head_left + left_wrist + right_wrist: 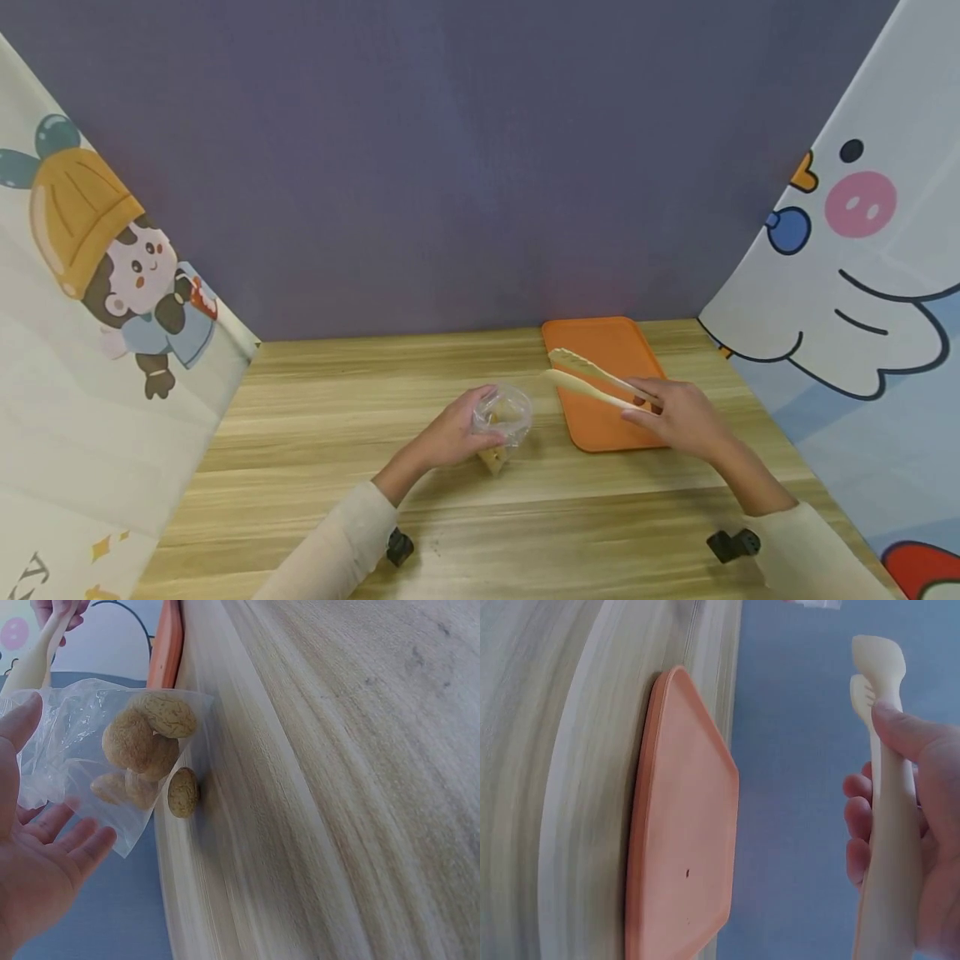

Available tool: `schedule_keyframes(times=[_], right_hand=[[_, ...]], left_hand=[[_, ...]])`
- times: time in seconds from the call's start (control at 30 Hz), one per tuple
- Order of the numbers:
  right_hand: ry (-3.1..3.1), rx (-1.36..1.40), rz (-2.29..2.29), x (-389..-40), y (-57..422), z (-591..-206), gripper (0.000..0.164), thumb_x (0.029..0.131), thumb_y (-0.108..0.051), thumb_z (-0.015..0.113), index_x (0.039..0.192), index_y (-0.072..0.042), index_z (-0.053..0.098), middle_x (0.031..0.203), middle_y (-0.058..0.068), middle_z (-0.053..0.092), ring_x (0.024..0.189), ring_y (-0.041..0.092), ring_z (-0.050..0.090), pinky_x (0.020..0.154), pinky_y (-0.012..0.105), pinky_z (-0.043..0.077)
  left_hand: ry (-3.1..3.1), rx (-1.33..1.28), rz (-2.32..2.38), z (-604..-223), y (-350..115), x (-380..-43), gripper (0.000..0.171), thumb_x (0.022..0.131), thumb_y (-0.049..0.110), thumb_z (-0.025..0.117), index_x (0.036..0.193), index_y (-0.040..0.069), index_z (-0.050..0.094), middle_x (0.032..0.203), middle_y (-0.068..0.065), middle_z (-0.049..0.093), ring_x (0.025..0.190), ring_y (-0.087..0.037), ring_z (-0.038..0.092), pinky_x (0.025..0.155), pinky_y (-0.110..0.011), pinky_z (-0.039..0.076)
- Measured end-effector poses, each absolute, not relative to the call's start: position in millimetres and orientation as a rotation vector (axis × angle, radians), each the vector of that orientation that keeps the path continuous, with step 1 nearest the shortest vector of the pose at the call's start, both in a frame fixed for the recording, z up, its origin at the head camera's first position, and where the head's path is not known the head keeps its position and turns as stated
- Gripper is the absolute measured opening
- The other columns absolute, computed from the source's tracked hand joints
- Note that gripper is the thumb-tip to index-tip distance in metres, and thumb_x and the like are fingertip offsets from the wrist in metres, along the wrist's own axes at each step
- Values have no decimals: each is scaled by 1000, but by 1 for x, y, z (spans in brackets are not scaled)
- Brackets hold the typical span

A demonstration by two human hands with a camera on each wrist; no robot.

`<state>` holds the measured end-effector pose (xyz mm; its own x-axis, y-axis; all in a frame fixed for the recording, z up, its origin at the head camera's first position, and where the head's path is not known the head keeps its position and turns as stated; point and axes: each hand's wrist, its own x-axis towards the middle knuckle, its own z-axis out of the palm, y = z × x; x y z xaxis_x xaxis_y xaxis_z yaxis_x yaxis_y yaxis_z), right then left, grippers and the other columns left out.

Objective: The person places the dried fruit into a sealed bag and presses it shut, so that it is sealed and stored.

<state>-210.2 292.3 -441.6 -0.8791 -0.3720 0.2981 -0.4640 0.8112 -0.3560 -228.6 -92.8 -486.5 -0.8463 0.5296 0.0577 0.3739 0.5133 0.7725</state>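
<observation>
Both hands were loaded when I read the feed: the left hand gripped the clear bag near its mouth, thumb on one side and fingers on the other; the right hand held the tongs partway along their arms, tips apart with nothing between them.

Progress — I judged the work to be partway. The bag mouth was spread and the tongs were in hand. Several brown rounded pieces lay inside the bag, and one loose piece sat outside it on the desk, just beside the bag. That loose piece remained to be dealt with, in my reading; I could not tell how many pieces had been handled.

Location and orientation: I found the bag left of the orange tray, apart from it. Its long axis ran roughly upright, mouth up, lower end toward the desk; I could not confirm contact with the desk. The tongs' long axis ran from the right hand across the tray — tips pointing left and slightly away from the person.
</observation>
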Motion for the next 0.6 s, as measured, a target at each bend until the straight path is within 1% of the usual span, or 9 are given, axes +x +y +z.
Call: schedule_keyframes(times=[0.13,0.27,0.37,0.47,0.6], right_hand=[[-2794,582,633,-210,299,-444,49,86,-26,82,126,-2,70,78,-6,65,47,-1,26,43,19,30],[-2832,501,643,-209,307,-447,52,89,-28,79,130,1,67,81,-1,68,48,0,30,45,21,31],[-2845,444,677,-208,314,-449,55,91,-27,78,133,5,63,92,6,74,52,2,39,47,22,35],[-2850,386,693,-209,321,-453,58,92,-27,77,134,9,60,95,13,75,61,5,51,49,22,40],[-2851,306,677,-210,330,-459,60,93,-28,75,135,11,58,94,16,75,68,12,59,52,23,43]], left_hand=[[2572,762,1239,-487,-94,-229,87,88,36,79,157,8,34,154,-17,47,136,-34,51,112,-52,46],[2579,758,1232,-488,-95,-229,87,89,36,79,157,7,34,154,-17,46,137,-34,50,113,-52,45],[2572,765,1243,-487,-96,-228,87,89,36,79,157,6,34,154,-18,46,138,-35,49,114,-53,44],[2558,769,1262,-487,-96,-228,87,89,36,79,157,6,34,154,-19,45,138,-35,49,113,-53,44],[2556,776,1262,-487,-96,-228,87,89,37,79,157,5,33,155,-19,45,137,-35,49,112,-53,46]])
